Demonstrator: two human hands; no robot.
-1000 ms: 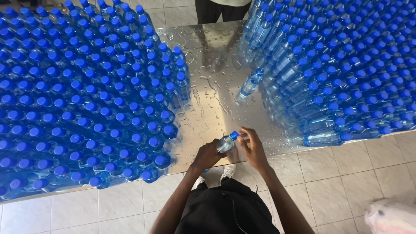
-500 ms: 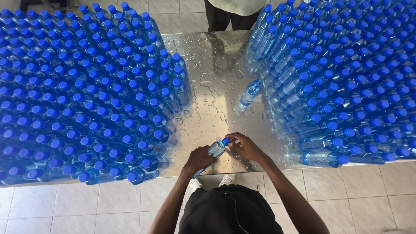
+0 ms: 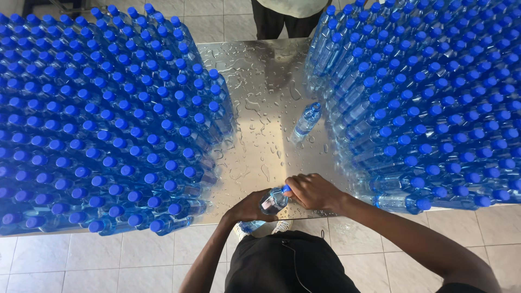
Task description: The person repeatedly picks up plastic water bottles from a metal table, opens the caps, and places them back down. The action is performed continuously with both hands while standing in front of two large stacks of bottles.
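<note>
Fingers (image 3: 247,209) of the left hand (image 3: 251,208) were wrapped around the body of a small clear plastic bottle (image 3: 271,202), held tilted at the near edge of the counter (image 3: 260,108); fingers (image 3: 304,191) of the right hand (image 3: 313,191) were closed over its blue cap (image 3: 285,189), so both hands were clamped on the one bottle. It looked filled with clear liquid, so likely moderately heavy for its size; thin walls would give under a hard squeeze, and with water beaded on the steel beside it, the skin was probably wet and slippery. Best hold judged to be mid-body with one hand, ribbed cap with the other, as seen. Left to right across the scene: a dense block of upright blue-capped bottles (image 3: 103,125) covered the left of the counter, caps touching or nearly so, all apparently full and sealed. Between the blocks ran a bare wet strip of steel, where a single bottle (image 3: 306,121) lay on its side, near the right block, whether touching it I could not tell. On the right stood a second packed block of capped bottles (image 3: 434,103), same kind. Another person's legs (image 3: 285,16) stood at the far end of the counter, hands not in view.
</note>
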